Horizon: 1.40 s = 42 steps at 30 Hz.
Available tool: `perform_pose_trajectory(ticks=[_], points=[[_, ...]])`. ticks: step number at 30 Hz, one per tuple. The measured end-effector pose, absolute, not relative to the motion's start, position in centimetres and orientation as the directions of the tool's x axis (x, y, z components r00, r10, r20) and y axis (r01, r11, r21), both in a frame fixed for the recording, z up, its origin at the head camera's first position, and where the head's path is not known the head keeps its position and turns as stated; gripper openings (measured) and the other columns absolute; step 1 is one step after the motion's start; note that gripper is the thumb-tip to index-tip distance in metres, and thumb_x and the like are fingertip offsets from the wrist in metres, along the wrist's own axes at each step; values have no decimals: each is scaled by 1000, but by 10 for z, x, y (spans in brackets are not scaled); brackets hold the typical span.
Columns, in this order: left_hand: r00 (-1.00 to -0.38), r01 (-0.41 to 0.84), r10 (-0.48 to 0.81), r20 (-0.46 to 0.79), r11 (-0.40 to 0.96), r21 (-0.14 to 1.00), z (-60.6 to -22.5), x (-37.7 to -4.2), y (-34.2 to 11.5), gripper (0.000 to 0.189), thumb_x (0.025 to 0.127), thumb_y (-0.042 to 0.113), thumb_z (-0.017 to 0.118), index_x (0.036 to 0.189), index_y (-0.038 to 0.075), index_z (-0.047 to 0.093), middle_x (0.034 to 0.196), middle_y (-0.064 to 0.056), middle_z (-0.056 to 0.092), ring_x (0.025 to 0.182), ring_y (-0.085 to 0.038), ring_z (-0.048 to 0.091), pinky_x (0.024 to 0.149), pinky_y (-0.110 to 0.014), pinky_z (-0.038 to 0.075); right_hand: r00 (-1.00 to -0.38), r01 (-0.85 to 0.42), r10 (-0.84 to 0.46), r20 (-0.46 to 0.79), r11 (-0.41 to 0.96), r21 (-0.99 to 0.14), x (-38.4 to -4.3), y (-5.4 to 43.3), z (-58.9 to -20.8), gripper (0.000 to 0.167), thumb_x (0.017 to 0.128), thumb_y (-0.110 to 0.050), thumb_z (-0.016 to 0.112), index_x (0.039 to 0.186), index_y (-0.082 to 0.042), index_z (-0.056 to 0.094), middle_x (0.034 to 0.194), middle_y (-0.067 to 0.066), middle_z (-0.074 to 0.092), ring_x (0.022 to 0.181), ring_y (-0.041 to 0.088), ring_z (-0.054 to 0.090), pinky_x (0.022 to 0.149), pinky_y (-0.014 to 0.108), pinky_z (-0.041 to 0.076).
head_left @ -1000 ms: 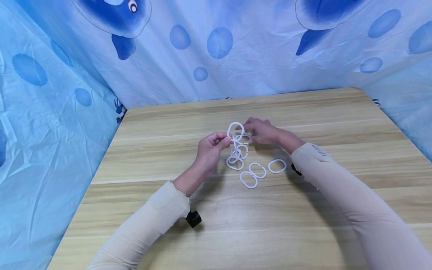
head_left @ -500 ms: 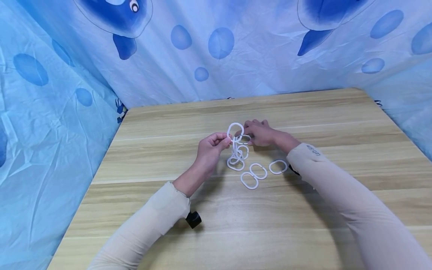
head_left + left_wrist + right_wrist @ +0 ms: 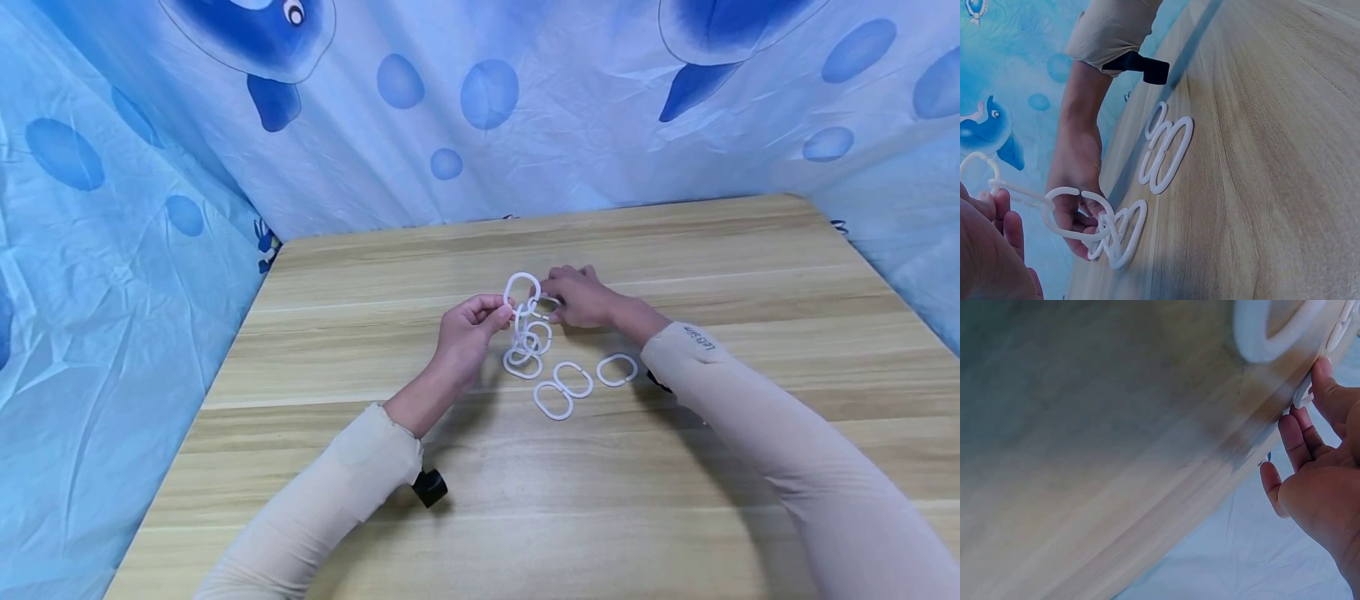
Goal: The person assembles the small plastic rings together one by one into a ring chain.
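Observation:
My left hand [image 3: 467, 332] pinches a white plastic C-shaped link [image 3: 522, 275] between thumb and index finger, holding it up off the table. From it hangs a short chain of similar links, its lower ones lying heaped on the wood. In the left wrist view a link [image 3: 1075, 235] of the chain shows its small gap at the top. My right hand [image 3: 582, 297] is low at the far side of the heap, with thumb and fingers on another white link [image 3: 1299, 399]. That link lies close beside the raised chain; the fingers partly cover it.
Two loose white links lie close together nearer me, one of them a front link [image 3: 557, 417], and a single link [image 3: 617, 356] lies to their right. A black wrist camera [image 3: 431, 487] sits under the left sleeve. A blue sea-patterned curtain [image 3: 337, 167] borders the wooden table [image 3: 360, 275].
My right hand has closed in on the link at the back of the heap. The raised link has tilted slightly; my left hand has barely moved.

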<state>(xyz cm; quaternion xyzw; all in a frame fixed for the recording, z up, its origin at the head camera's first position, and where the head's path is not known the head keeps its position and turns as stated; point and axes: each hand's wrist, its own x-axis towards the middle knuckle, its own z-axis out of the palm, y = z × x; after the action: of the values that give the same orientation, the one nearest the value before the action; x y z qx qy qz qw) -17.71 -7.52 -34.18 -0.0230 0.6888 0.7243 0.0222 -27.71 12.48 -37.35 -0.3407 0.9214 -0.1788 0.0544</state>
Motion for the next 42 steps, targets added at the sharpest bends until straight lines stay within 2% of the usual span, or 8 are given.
perform_pose_trajectory(ticks=[5,13,20,24,27,35,40,42], points=[[-998,-64,-2,-64,-50,997,-341,-177,-75,14,90,4,65,101,-4,67,93,-5,71,79,-10,61,84,-28,51,-760,-618,-649,32,708,-342,-278,127,-374,34,80,-16,75,112,-14,65,83,5,49,85,25,45,85,48,30],[-998,-66,3,-65,-63,996,-342,-178,-76,14,91,5,65,102,-4,67,92,-5,70,82,-13,61,90,-36,50,-749,-637,-659,71,685,-354,-277,130,-376,47,79,-26,75,123,-9,64,80,3,51,79,21,45,83,43,29],[-998,-67,9,-66,-73,995,-342,-178,-75,16,91,3,63,104,-7,65,92,-6,71,79,-9,61,93,-39,49,-747,-651,-646,157,664,-367,-275,136,-376,45,78,-31,75,116,-10,67,77,3,52,74,18,44,81,42,29],[-998,-64,14,-63,-79,995,-343,-178,-75,16,91,4,64,104,-7,65,91,-5,70,79,-9,62,96,-42,47,-760,-640,-613,218,645,-418,-273,141,-371,44,77,-30,77,115,-11,68,77,2,53,73,17,45,78,40,28],[-998,-63,18,-62,-81,995,-344,-179,-75,15,91,4,65,102,-5,66,90,-4,70,79,-10,63,95,-39,48,-771,-626,-585,251,622,-470,-273,144,-366,42,77,-27,77,115,-10,69,76,1,54,73,17,46,75,37,28],[-997,-71,20,-70,-61,996,-342,-177,-75,15,91,6,65,103,-2,67,93,-7,71,88,-21,65,90,-29,50,-770,-610,-552,320,491,-621,-267,151,-355,38,77,-18,78,110,-1,69,78,9,58,78,22,52,72,38,43],[-998,-67,21,-65,-62,996,-343,-178,-74,15,90,6,66,102,-4,67,93,-6,71,83,-12,64,91,-33,50,-787,-581,-542,296,488,-651,-262,154,-349,37,77,-18,78,110,-3,69,81,12,58,80,21,53,74,38,43],[-998,-64,22,-63,-66,996,-343,-178,-74,17,90,5,66,103,-5,66,91,-5,71,80,-9,64,92,-35,50,-791,-573,-540,287,489,-658,-258,155,-346,38,77,-18,78,110,-2,69,81,11,58,80,21,52,74,41,43]])
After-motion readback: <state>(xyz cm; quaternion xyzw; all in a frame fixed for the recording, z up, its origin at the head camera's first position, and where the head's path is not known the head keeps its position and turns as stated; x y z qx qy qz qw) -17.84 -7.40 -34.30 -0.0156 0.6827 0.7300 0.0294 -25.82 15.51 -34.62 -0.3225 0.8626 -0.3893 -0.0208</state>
